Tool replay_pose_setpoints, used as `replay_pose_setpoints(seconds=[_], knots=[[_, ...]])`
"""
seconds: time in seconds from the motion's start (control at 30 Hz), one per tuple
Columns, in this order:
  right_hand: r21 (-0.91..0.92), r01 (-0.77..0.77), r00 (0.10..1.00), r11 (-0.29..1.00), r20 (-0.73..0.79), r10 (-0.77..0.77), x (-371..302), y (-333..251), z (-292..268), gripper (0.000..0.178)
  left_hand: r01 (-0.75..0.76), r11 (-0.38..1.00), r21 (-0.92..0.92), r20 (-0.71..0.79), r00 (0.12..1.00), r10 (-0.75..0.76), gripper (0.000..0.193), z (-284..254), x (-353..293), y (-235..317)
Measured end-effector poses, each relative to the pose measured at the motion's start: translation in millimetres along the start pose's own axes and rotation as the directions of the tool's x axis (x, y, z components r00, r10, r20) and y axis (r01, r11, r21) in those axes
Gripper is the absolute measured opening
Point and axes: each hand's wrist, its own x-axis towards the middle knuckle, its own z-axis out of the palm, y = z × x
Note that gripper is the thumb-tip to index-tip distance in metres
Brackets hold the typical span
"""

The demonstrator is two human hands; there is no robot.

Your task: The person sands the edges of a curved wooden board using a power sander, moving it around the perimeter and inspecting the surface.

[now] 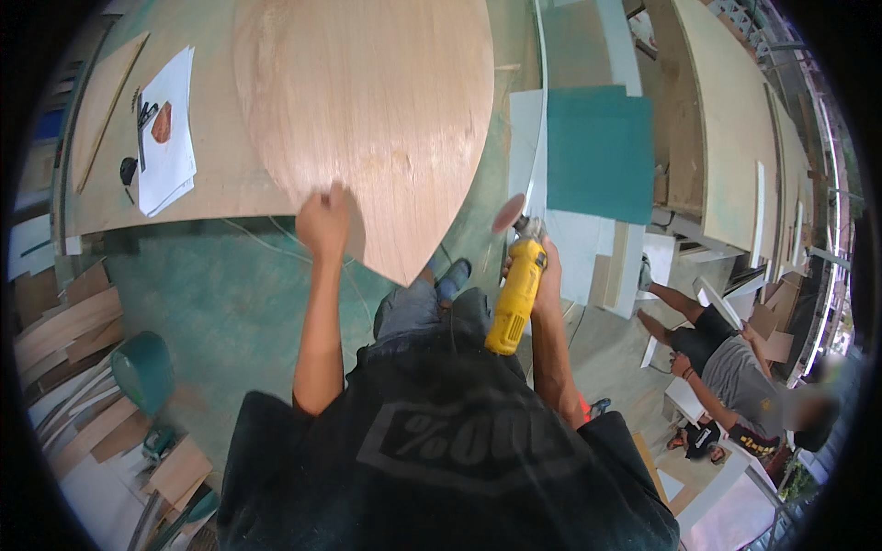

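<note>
A yellow angle grinder point(516, 298) is in my right hand point(549, 271), its body tilted and its head up. Its reddish-brown round sanding disc point(508, 213) is off the wood, to the right of a large leaf-shaped wooden board point(386, 110). That board narrows to a point toward me. My left hand point(322, 222) is closed in a fist at the board's near left edge, thumb side up, with a shadow on the wood beside it. Whether its curled fingers hold anything is hidden.
Papers point(170, 138) with dark small tools lie on the workbench point(216, 174) at left. A green sheet point(602, 151) is at right, near stacked panels point(735, 110). Cables cross the floor. Wood offcuts point(83, 331) pile at lower left. Another person point(735, 367) sits at right.
</note>
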Motion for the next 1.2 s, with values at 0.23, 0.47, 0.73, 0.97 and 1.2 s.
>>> replay_pose_setpoints(seconds=[0.23,0.47,0.73,0.97,1.2], knots=[[-0.041,0.082,0.987,0.996,0.139,-0.076,-39,60,13,0.045,-0.427,0.885,0.184,-0.032,0.897,0.44,0.065,83,37,35],[0.072,0.025,0.995,0.997,0.094,-0.032,-61,107,12,0.073,-0.463,0.873,0.152,-0.098,0.872,0.479,0.063,87,33,36],[0.034,0.072,0.993,0.997,0.088,-0.075,-78,152,36,0.073,-0.494,0.864,0.096,-0.149,0.851,0.503,0.064,96,35,36],[0.042,0.034,0.999,0.999,0.011,-0.034,-77,189,39,0.046,-0.495,0.864,0.096,-0.165,0.848,0.504,0.064,102,37,34],[0.043,0.099,0.995,0.994,-0.024,-0.098,-87,199,50,0.049,-0.483,0.874,0.062,-0.101,0.868,0.486,0.068,96,34,37]])
